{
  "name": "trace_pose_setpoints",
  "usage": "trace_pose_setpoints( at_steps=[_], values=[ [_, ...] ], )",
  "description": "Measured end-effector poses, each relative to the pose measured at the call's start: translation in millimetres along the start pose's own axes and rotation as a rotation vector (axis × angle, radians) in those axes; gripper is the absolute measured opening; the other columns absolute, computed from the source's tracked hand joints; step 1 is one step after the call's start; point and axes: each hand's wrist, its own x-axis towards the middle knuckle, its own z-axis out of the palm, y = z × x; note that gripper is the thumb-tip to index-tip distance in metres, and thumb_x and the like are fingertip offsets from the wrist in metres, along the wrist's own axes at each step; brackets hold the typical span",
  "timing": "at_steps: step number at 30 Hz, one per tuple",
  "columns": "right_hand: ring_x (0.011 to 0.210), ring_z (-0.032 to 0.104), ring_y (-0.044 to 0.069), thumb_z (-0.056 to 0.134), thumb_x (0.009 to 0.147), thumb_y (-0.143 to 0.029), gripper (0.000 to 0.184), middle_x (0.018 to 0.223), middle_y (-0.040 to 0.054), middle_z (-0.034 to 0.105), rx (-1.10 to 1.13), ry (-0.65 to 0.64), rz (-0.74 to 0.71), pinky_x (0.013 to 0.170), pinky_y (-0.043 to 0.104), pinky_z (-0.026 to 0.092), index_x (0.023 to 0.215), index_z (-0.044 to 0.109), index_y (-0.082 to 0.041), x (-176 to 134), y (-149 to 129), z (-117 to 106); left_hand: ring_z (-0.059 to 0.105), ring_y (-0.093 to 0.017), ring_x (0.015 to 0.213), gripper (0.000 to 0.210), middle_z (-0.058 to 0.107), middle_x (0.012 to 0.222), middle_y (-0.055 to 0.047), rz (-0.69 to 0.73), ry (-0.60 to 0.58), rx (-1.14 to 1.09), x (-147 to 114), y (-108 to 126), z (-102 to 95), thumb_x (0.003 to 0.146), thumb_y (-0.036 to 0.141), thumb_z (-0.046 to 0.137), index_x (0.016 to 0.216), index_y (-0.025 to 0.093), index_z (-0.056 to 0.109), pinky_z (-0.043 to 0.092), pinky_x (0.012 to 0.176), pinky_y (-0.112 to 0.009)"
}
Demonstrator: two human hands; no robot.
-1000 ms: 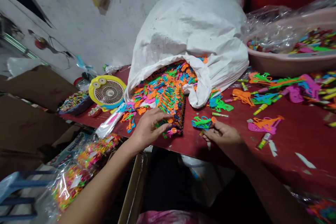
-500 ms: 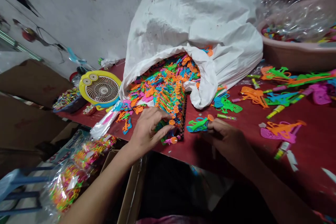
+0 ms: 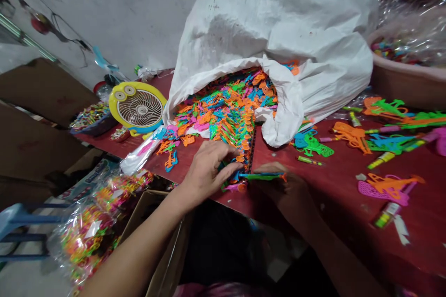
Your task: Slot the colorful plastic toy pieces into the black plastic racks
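A long row of flat orange, green and blue plastic toy pieces (image 3: 230,131) stands packed along a dark rack running out of the white sack's mouth. My left hand (image 3: 211,169) is closed round the near end of this row, thumb and forefinger curled toward each other; its other fingertips are hidden. My right hand (image 3: 289,192) pinches a small stack of green, blue and orange toy pieces (image 3: 265,176), seen nearly edge-on. The stack's left end reaches the left thumb and the near end of the row. A pink piece with an orange disc (image 3: 241,187) lies just below.
The big white sack (image 3: 278,18) spills loose pieces onto the red table (image 3: 341,199). A yellow fan (image 3: 139,106) stands left, a pink tub (image 3: 407,72) right. Assorted toys (image 3: 386,188) are scattered at right. Below left are bagged toys (image 3: 87,232) and an open carton (image 3: 139,216).
My right hand has moved left to the near end of the row, turning its stack from flat to edge-on. The left hand stays at the row. The view has shifted slightly.
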Motion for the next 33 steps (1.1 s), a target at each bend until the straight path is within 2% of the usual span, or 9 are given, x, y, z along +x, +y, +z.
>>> trace_pose_setpoints(
  at_steps=[4,10,19,20,22,24,26,30,33],
  values=[
    [0.087,0.066,0.018,0.061,0.090,-0.031,0.014,0.092,0.0034,0.070,-0.105,-0.012,-0.083,0.080,0.029,0.052,0.094,0.071,-0.023,1,2,-1,0.061,-0.016,0.084,0.017,0.068,0.089,-0.003,-0.016,-0.017,0.001,1,0,-0.5,0.091,0.033,0.064,0.098,0.018,0.060,0.042,0.081,-0.031],
    [0.088,0.065,0.017,0.054,0.095,-0.026,0.017,0.094,0.0036,0.069,-0.276,-0.157,-0.164,0.079,0.029,0.050,0.097,0.071,-0.024,4,4,-8,0.062,-0.017,0.085,0.017,0.069,0.090,-0.002,-0.044,-0.067,-0.003,4,0,-2.5,0.091,0.035,0.063,0.096,0.019,0.060,0.041,0.082,-0.032],
    [0.083,0.067,0.018,0.057,0.089,-0.027,0.014,0.089,0.0044,0.071,-0.243,-0.007,-0.251,0.077,0.030,0.052,0.090,0.069,-0.022,8,6,4,0.063,-0.016,0.084,0.016,0.070,0.092,0.000,-0.064,-0.076,-0.009,4,-2,-2.5,0.088,0.029,0.069,0.095,0.019,0.059,0.039,0.081,-0.031],
    [0.083,0.067,0.019,0.057,0.087,-0.029,0.014,0.087,0.0045,0.072,-0.247,0.003,-0.220,0.077,0.030,0.052,0.087,0.070,-0.022,7,5,4,0.063,-0.016,0.083,0.016,0.070,0.091,0.000,-0.065,-0.079,-0.009,4,-3,-2.3,0.088,0.029,0.069,0.095,0.019,0.059,0.039,0.081,-0.031],
    [0.075,0.067,0.020,0.057,0.084,-0.034,0.017,0.080,0.0047,0.071,-0.282,0.045,-0.062,0.070,0.031,0.052,0.080,0.068,-0.022,5,3,0,0.063,-0.016,0.082,0.017,0.070,0.091,0.000,-0.067,-0.078,-0.011,4,-3,-1.9,0.088,0.030,0.068,0.096,0.019,0.059,0.039,0.081,-0.031],
    [0.062,0.063,0.019,0.056,0.082,-0.040,0.022,0.069,0.0039,0.068,-0.332,0.126,0.165,0.057,0.029,0.048,0.074,0.064,-0.021,3,1,-12,0.063,-0.016,0.082,0.017,0.070,0.091,0.000,-0.066,-0.075,-0.016,4,-3,-1.9,0.088,0.030,0.068,0.096,0.019,0.059,0.039,0.081,-0.031],
    [0.052,0.056,0.017,0.056,0.078,-0.043,0.023,0.059,0.0017,0.063,-0.409,0.193,0.319,0.048,0.027,0.040,0.071,0.058,-0.022,5,0,-31,0.063,-0.016,0.083,0.016,0.070,0.091,0.000,-0.071,-0.077,-0.021,4,-2,-2.1,0.088,0.030,0.068,0.096,0.019,0.059,0.040,0.082,-0.032],
    [0.047,0.047,0.015,0.060,0.066,-0.040,0.020,0.050,-0.0020,0.051,-0.699,0.208,0.401,0.046,0.026,0.030,0.063,0.049,-0.023,16,2,-67,0.063,-0.017,0.083,0.013,0.069,0.088,-0.001,-0.089,-0.084,-0.032,3,0,-1.8,0.090,0.030,0.065,0.097,0.020,0.059,0.042,0.083,-0.033],
    [0.051,0.049,0.016,0.061,0.065,-0.040,0.021,0.055,-0.0009,0.054,-0.805,0.220,0.404,0.049,0.027,0.032,0.068,0.050,-0.023,23,11,-81,0.061,-0.020,0.089,0.015,0.067,0.093,-0.004,-0.040,-0.028,-0.023,2,-1,-0.8,0.091,0.032,0.063,0.097,0.019,0.060,0.044,0.084,-0.034]
  ],
)
